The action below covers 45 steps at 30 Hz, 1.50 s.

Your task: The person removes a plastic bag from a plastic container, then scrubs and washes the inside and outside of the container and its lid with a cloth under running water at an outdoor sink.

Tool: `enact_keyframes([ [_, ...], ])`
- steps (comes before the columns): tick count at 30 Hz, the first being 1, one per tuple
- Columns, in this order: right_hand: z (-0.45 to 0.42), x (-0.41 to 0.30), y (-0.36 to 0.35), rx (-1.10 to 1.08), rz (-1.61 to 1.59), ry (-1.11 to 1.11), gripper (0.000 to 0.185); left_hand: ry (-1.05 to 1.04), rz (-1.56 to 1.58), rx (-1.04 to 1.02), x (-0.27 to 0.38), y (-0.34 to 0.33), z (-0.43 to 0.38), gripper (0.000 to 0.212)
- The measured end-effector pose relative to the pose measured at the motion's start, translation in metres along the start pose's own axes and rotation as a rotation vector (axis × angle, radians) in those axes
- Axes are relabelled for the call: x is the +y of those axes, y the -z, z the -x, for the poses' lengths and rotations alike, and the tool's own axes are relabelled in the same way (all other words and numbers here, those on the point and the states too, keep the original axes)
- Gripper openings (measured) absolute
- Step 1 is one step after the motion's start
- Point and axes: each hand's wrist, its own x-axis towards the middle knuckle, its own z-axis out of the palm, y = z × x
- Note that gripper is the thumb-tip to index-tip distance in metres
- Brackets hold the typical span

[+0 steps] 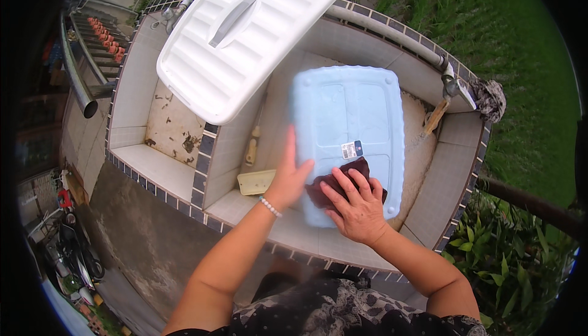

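A light blue plastic storage box (353, 111) is in the right basin of a tiled outdoor sink, its underside facing up. A small label is stuck on that underside. My right hand (360, 207) presses a dark maroon cloth (337, 187) against the box near its closest end. At the box's left side is my left hand (291, 175), slightly blurred, its fingers along the edge; it wears a bead bracelet. Across the sink's left part lies a white plastic lid (248, 37) with a grey handle, resting over the divider.
A water tap (452, 89) projects at the right, with a crumpled cloth (488, 99) beside it. In the right basin lie a yellowish brush (252, 145) and a cream tray (255, 182). The left basin (172, 127) holds dry leaves. Dark-tiled rims (202, 170) edge both basins.
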Motion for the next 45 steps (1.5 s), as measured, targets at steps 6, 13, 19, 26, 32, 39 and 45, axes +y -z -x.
enact_keyframes([
  [6, -0.153, 0.056, -0.004, 0.335, 0.138, -0.193, 0.045, 0.152, 0.246, -0.026, 0.001, 0.001, -0.004, 0.072],
  [13, -0.088, 0.018, -0.023, 0.244, -0.006, -0.129, 0.05, 0.109, 0.298, 0.247, 0.001, -0.023, 0.004, 0.059],
  [19, 0.043, 0.028, 0.012, 0.298, -0.074, -0.586, 0.054, 0.066, -0.188, 0.41, 0.015, -0.048, 0.0, 0.055],
  [26, 0.035, 0.117, -0.015, 0.266, -1.559, -0.887, 0.057, 0.117, -0.297, 0.3, 0.014, -0.034, 0.001, 0.064],
  [32, -0.069, 0.215, -0.11, 0.618, -1.062, -0.738, 0.045, 0.174, -0.266, 0.256, 0.002, -0.039, -0.003, 0.064],
  [39, -0.043, 0.197, -0.07, 0.43, -0.729, -0.876, 0.029, 0.21, -0.236, 0.354, 0.007, -0.035, -0.003, 0.063],
  [45, 0.045, 0.135, -0.08, 0.252, -0.787, -1.113, 0.036, 0.235, -0.307, 0.401, 0.007, -0.037, -0.004, 0.06],
])
